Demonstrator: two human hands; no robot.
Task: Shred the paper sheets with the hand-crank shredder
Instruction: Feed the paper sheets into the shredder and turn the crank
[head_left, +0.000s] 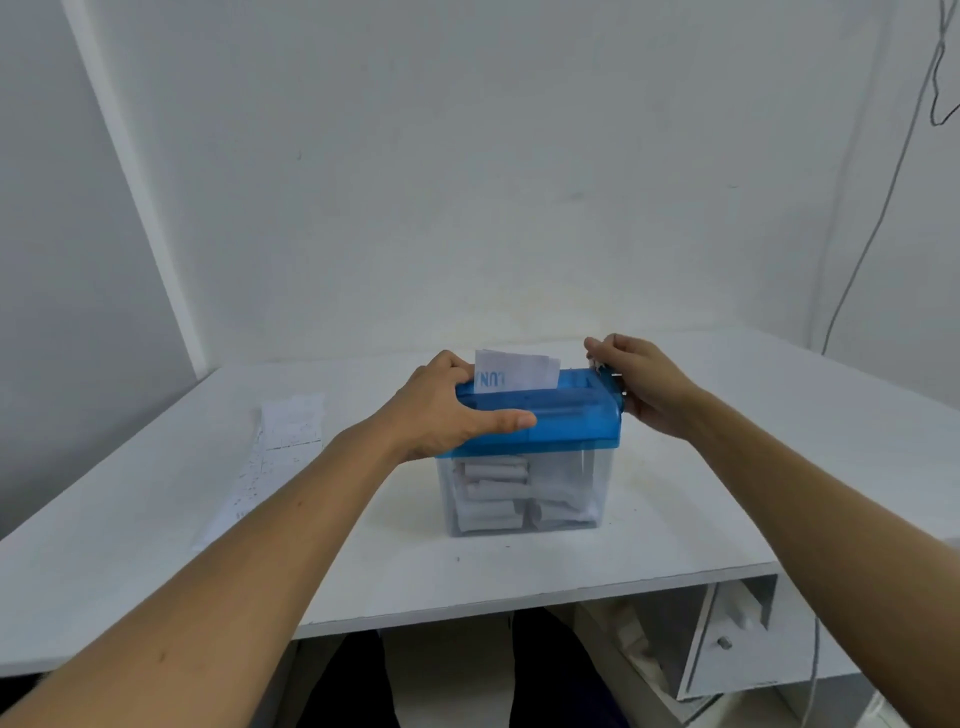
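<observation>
A hand-crank shredder (566, 421) with a blue top and a clear bin stands in the middle of the white table (753, 467). A white paper sheet (517, 370) with blue letters sticks up out of its slot. My left hand (447, 410) grips the left end of the blue top, thumb along the front. At the right end of the shredder my right hand (639, 384) holds the crank, which is mostly hidden by the fingers. White paper strips (498, 493) fill the clear bin.
More paper sheets (280, 452) lie flat on the table to the left of the shredder. The wall stands close behind the table. A grey cable (883, 208) hangs down the wall at the right. A small drawer unit (727, 639) sits under the table's right side.
</observation>
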